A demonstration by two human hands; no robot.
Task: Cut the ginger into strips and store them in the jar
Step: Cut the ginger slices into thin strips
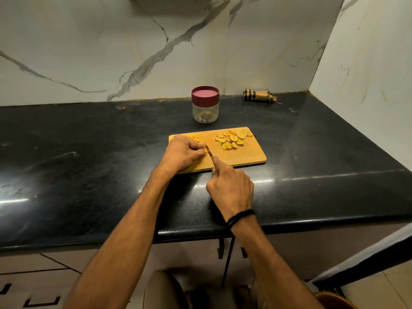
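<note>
left grip [182,152] curled, pinning ginger piece [203,143] on board [245,158] | right grip [230,188] wrapped round knife [209,150], blade just right of left fingertips, pointing away | uncut slices [231,139] farther right

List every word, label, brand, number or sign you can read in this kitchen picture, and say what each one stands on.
No text here can be read.
Cutting board: faint marks near its front right part, too blurred to read.
Jar and its maroon lid: no label shows.
Folded cloth: a checked pattern only, no writing.
</note>
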